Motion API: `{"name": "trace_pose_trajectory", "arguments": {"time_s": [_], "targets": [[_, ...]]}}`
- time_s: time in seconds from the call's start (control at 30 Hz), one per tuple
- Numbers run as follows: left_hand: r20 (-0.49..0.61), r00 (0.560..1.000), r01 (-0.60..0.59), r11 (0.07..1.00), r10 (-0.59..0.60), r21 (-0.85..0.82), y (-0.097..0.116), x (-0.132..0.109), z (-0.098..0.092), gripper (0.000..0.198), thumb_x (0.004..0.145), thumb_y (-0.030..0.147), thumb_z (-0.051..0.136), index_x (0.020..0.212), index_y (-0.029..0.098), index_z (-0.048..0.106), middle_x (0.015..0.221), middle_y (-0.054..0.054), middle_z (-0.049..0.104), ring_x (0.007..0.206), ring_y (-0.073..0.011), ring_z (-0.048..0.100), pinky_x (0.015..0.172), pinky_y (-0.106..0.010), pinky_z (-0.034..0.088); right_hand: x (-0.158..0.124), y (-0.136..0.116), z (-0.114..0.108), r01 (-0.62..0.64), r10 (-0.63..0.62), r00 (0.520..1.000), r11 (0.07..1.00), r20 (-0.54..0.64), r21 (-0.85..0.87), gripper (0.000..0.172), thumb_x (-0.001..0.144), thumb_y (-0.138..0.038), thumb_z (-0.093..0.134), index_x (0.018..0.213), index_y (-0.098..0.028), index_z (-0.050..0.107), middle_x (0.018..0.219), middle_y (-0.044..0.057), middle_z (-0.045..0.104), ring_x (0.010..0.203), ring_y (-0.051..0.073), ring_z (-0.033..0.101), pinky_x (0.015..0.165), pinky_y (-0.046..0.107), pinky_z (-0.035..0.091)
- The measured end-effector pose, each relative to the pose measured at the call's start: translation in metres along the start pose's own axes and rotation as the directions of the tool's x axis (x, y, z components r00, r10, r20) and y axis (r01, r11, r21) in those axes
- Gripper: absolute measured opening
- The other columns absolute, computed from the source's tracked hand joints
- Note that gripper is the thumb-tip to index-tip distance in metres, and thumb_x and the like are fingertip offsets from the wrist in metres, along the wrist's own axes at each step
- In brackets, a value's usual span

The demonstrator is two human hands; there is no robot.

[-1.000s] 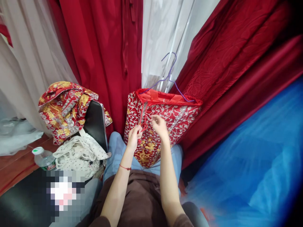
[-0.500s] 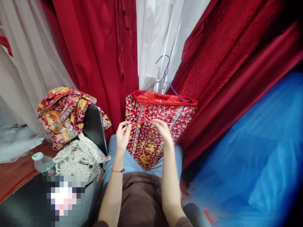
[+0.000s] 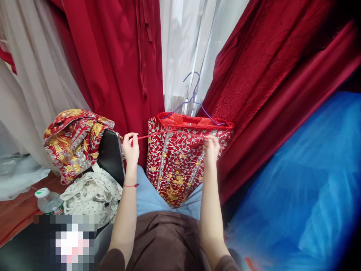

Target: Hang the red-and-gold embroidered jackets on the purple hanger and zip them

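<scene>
Across my lap lies a red garment embroidered in silver and gold, its red-lined upper edge away from me. A purple wire hanger is at that edge, its hook pointing up. My left hand, left of the garment, pinches a thin red cord. Above the garment's right half, my right hand is closed on the cord's other side. The cord runs nearly straight between both hands and meets the garment near its upper edge, left of centre. How it is joined there is too small to tell.
At left, a black chair carries another red-and-gold embroidered cloth. Beside it are a dotted white fabric bundle and a clear bottle. Red curtains hang ahead, and blue tulle spreads at right.
My hands have moved apart, left hand leftward and right hand rightward, drawing the cord out straight. The garment stays on my lap; the whole view has shifted slightly.
</scene>
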State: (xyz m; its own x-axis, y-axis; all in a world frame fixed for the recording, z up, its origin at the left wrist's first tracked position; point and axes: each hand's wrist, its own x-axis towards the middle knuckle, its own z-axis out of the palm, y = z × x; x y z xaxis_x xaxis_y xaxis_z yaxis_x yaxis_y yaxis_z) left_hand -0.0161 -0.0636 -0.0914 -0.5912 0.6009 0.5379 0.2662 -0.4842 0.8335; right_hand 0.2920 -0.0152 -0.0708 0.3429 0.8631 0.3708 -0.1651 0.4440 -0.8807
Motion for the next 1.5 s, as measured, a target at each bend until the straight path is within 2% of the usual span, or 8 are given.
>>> {"name": "trace_pose_trajectory", "arguments": {"time_s": [0.07, 0.2, 0.37, 0.67, 0.97, 1.17, 1.37, 1.5], "targets": [[0.065, 0.997, -0.057, 0.98, 0.045, 0.191, -0.002, 0.0, 0.005, 0.014, 0.09, 0.034, 0.059, 0.092, 0.021, 0.064, 0.085, -0.003, 0.07, 0.079, -0.0148, 0.066, 0.076, -0.025, 0.049, -0.008, -0.004, 0.0, -0.062, 0.111, 0.942, 0.985, 0.315, -0.161, 0.022, 0.076, -0.039, 0.062, 0.089, -0.023, 0.055, 0.059, -0.008, 0.052, 0.042, 0.007, 0.039, 0.045, 0.021, 0.026], [0.281, 0.959, -0.097, 0.971, 0.032, 0.221, -0.002, 0.002, 0.03, 0.015, 0.089, 0.034, 0.061, 0.093, 0.022, 0.069, 0.098, -0.006, 0.075, 0.097, -0.0193, 0.07, 0.094, -0.032, 0.05, -0.017, -0.012, 0.021, 0.001, 0.399, 0.619, 0.861, 0.676, -0.509, 0.041, 0.08, -0.039, 0.072, 0.113, -0.02, 0.058, 0.08, -0.001, 0.071, 0.051, 0.011, 0.061, 0.058, 0.026, 0.045], [0.445, 0.885, -0.18, 0.982, 0.141, 0.047, 0.006, 0.013, 0.076, 0.022, 0.088, 0.036, 0.065, 0.102, 0.019, 0.068, 0.112, -0.01, 0.074, 0.106, -0.0205, 0.068, 0.1, -0.034, 0.048, -0.006, -0.003, 0.077, 0.319, 0.089, 0.814, 0.757, 0.574, -0.57, 0.037, 0.087, -0.034, 0.065, 0.118, -0.016, 0.058, 0.093, 0.007, 0.074, 0.076, 0.018, 0.069, 0.079, 0.034, 0.053], [0.541, 0.791, -0.437, 0.883, 0.288, 0.17, 0.039, 0.059, 0.122, 0.015, 0.093, 0.03, 0.06, 0.092, 0.019, 0.071, 0.1, -0.008, 0.075, 0.094, -0.0223, 0.067, 0.09, -0.031, 0.046, 0.041, -0.008, 0.119, 0.478, -0.199, 0.819, 0.756, 0.538, -0.447, 0.019, 0.092, -0.025, 0.054, 0.095, -0.017, 0.071, 0.098, 0.008, 0.077, 0.089, 0.018, 0.071, 0.089, 0.031, 0.053], [0.628, 0.735, -0.547, 0.771, 0.255, 0.327, 0.058, 0.069, 0.133, 0.03, 0.101, 0.03, 0.044, 0.09, 0.019, 0.07, 0.095, -0.01, 0.074, 0.088, -0.0236, 0.066, 0.078, -0.03, 0.043, 0.063, -0.022, 0.127, 0.41, -0.129, 0.858, 0.754, 0.497, -0.513, 0.018, 0.09, -0.027, 0.059, 0.087, -0.015, 0.071, 0.078, 0.005, 0.074, 0.071, 0.016, 0.068, 0.079, 0.03, 0.053], [0.556, 0.815, -0.524, 0.617, 0.164, 0.587, 0.06, 0.073, 0.111, 0.032, 0.101, 0.036, 0.042, 0.097, 0.021, 0.07, 0.097, -0.012, 0.074, 0.092, -0.0274, 0.067, 0.077, -0.032, 0.044, 0.052, -0.038, 0.116, 0.43, -0.192, 0.902, 0.488, 0.387, -0.759, 0.019, 0.094, -0.028, 0.056, 0.095, -0.019, 0.073, 0.097, 0.011, 0.075, 0.092, 0.025, 0.068, 0.085, 0.037, 0.05], [0.568, 0.767, -0.613, 0.599, 0.297, 0.515, 0.057, 0.084, 0.093, 0.033, 0.101, 0.032, 0.038, 0.113, 0.022, 0.068, 0.108, -0.011, 0.07, 0.103, -0.025, 0.063, 0.085, -0.033, 0.048, 0.04, -0.062, 0.079, 0.613, -0.222, 0.79, 0.257, 0.572, -0.747, 0.027, 0.098, -0.035, 0.052, 0.111, -0.017, 0.069, 0.104, 0.014, 0.072, 0.097, 0.027, 0.065, 0.085, 0.039, 0.048], [0.657, 0.635, -0.755, 0.509, 0.407, 0.414, 0.053, 0.106, 0.084, 0.037, 0.092, 0.026, 0.049, 0.124, 0.02, 0.065, 0.136, -0.013, 0.056, 0.128, -0.0277, 0.049, 0.103, -0.041, 0.043, 0.056, -0.09, 0.013, 0.731, -0.248, 0.632, -0.121, 0.734, -0.671, 0.032, 0.091, -0.035, 0.063, 0.113, -0.014, 0.068, 0.125, 0.021, 0.063, 0.118, 0.036, 0.054, 0.096, 0.052, 0.042]]}}
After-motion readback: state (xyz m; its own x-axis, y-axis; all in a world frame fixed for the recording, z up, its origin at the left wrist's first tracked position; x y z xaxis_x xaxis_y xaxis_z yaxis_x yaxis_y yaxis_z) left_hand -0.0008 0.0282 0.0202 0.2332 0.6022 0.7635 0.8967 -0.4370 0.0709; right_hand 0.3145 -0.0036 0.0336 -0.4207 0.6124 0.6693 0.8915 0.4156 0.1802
